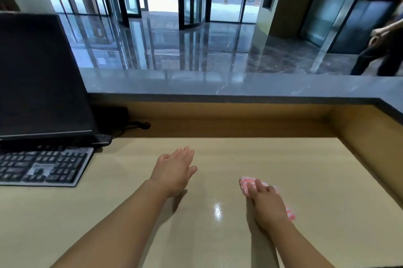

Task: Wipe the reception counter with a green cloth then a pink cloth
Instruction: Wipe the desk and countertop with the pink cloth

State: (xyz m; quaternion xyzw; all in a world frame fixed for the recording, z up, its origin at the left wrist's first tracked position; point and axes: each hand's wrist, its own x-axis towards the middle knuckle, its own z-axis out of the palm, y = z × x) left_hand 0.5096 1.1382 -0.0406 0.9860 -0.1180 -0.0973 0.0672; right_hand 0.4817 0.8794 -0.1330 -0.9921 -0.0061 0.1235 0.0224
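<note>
A pink checked cloth [247, 185] lies on the light wooden reception counter [316, 176], right of centre. My right hand [267, 203] presses flat on top of it and covers most of the cloth. My left hand [175, 170] hovers just above the counter at the middle, palm down, fingers held together and straight, holding nothing. No green cloth is in view.
A black monitor [41, 76] and a keyboard [43, 166] stand at the left, with cables behind them. A raised dark stone ledge [239, 85] runs along the back and right side. A person [383, 49] stands in the lobby at the far right.
</note>
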